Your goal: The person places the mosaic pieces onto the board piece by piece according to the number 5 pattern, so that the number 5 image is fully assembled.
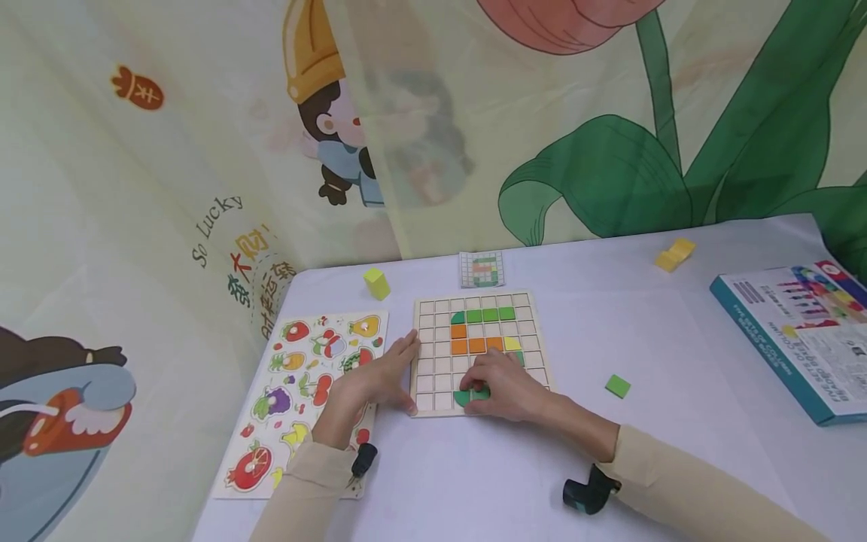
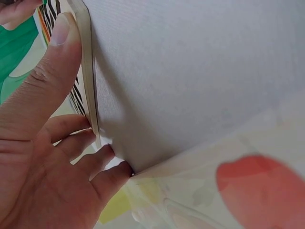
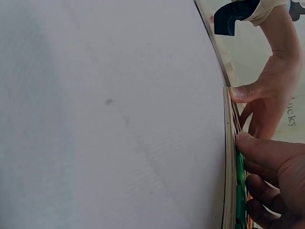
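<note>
A wooden grid board (image 1: pixel 433 369) lies flat, holding green, orange and yellow tiles in its squares. My left hand (image 1: pixel 379 375) rests along the board's left edge, thumb at the near corner and fingers farther up; the left wrist view shows the thumb (image 2: pixel 64 57) on the rim. Over the near rows, my right hand (image 1: pixel 509 385) pinches a green tile (image 1: pixel 481 394) between thumb and curled fingers. Beside it on the left sits a rounded green tile (image 1: pixel 461 398). The hand covers part of the board. In the right wrist view, the green tiles (image 3: pixel 239 200) appear edge-on.
Left of the board lies a fruit-picture board (image 1: pixel 271 376), partly under my left arm. Behind stand a yellow-green block (image 1: pixel 376 284) and a small pattern card (image 1: pixel 482 269). To the right are a loose green tile (image 1: pixel 617 386), yellow blocks (image 1: pixel 675 255) and a flat box (image 1: pixel 772 339).
</note>
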Available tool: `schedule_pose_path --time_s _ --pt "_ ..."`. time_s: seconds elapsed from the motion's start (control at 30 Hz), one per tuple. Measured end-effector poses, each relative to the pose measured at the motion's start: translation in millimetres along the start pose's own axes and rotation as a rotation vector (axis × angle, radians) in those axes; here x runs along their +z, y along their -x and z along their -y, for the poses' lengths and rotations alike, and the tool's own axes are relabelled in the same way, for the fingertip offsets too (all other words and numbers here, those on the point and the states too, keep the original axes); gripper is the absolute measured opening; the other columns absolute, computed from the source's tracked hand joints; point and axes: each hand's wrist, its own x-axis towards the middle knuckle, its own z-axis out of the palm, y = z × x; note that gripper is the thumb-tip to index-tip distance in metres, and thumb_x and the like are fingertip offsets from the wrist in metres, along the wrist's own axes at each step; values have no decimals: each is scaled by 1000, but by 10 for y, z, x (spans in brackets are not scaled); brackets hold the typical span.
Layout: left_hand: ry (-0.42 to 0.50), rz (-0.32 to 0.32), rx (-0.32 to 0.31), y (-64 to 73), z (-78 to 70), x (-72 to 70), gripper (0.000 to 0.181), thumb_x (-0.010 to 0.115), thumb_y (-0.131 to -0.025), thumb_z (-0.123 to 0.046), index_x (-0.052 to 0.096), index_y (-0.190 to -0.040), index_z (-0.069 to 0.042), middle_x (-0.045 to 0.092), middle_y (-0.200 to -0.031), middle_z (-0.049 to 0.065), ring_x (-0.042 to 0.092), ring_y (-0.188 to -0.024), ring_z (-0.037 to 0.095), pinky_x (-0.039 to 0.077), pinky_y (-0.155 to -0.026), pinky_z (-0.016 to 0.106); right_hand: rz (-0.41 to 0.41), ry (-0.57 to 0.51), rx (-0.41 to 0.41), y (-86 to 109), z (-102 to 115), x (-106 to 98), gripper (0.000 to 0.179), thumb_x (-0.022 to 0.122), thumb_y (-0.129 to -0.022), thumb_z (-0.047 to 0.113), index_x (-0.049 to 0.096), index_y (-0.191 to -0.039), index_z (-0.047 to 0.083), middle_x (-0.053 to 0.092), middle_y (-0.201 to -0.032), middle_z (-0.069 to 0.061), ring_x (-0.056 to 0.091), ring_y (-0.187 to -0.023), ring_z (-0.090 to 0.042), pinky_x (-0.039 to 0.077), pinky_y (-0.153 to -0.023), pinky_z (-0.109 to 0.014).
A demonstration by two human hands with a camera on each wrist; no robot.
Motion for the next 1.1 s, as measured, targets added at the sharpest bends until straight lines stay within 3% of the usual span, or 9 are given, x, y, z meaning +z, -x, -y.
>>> schedule_pose_path --time_s 0.4,0.6,0.87,1.1 --pt "10 -12 -3 14 -4 -3 108 85 -72 -19 19 -156 -13 3 -166 -1 8 -152 25 34 -115 47 -13 -28 7 11 -12 -33 17 80 -76 25 75 -91 20 54 -74 13 41 -82 -8 30 -72 -26" --pt "16 -19 2 24 -11 2 109 86 -71 -19 19 -156 -13 3 -166 0 9 -152 25 34 -115 48 5 -77 50 110 -198 -305 21 76 -81 29 75 -100 20 56 -77 17 44 -88 -9 38 -75 -26" --pt "21 -16 1 16 -7 15 108 86 -71 -18 19 -156 -13 3 -166 -1 8 -152 25 32 -115 48 23 -117 270 595 -847 -930 32 73 -85 34 70 -113 18 65 -103 4 51 -97 -16 47 -77 -27" --pt "22 -14 -2 15 -7 9 108 86 -71 -19 19 -156 -12 2 -166 0 8 -152 25 31 -116 48 4 -27 350 1107 -1286 -1220 40 71 -86 39 67 -117 14 66 -113 -3 52 -98 -7 48 -78 -21"
